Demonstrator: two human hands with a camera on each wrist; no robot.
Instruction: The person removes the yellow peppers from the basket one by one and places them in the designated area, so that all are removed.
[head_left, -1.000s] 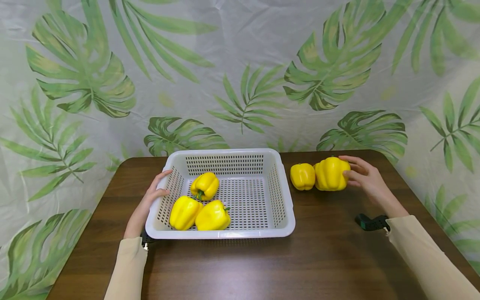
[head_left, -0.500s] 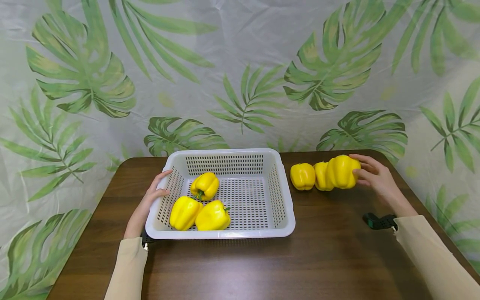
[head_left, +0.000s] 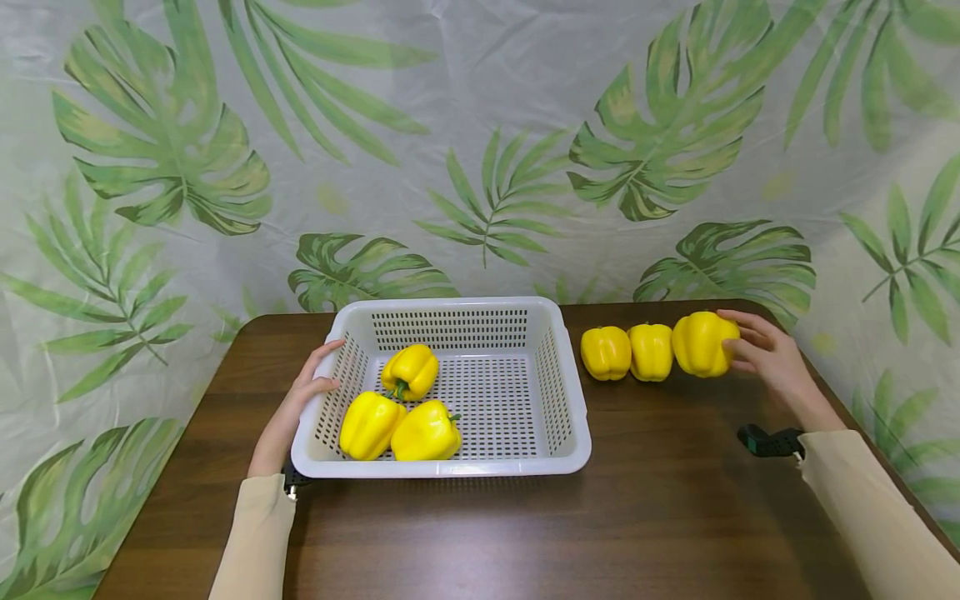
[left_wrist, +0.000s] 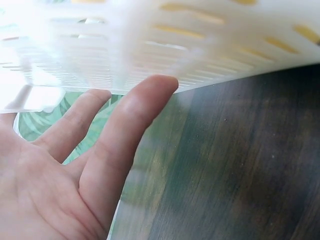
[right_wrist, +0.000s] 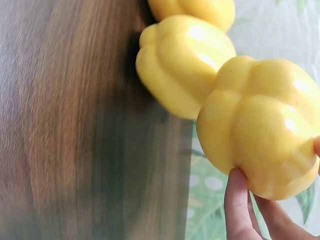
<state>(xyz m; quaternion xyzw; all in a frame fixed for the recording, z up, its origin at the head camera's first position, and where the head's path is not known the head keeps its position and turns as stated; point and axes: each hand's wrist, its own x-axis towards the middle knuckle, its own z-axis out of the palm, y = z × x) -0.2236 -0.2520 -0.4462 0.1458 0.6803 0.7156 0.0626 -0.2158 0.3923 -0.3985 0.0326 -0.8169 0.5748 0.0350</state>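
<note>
In the head view my left hand (head_left: 295, 410) grips the left rim of a white perforated plastic basket (head_left: 442, 468). The left wrist view shows its thumb (left_wrist: 131, 120) against the slotted outer wall. Inside the basket, on its left side, lie three yellow bell peppers: one farther back (head_left: 410, 372), one at front left (head_left: 370, 427) and one beside it (head_left: 424, 433). At the back right, my right hand (head_left: 772, 367) holds another yellow bell pepper (head_left: 703, 344) between thumb and fingers. To its left stand two more peppers, a nearer one (head_left: 651, 353) and a farther one (head_left: 605, 353).
Everything is on a dark brown wooden table (head_left: 480, 542). Behind it hangs a pale cloth (head_left: 495, 100) printed with green leaves, close to the table's back edge. Black wrist straps (head_left: 772, 442) show at both cuffs.
My right hand has moved to the right with its bell pepper, from in front of the middle pepper to a spot beside it. The left hand and basket have stayed put.
</note>
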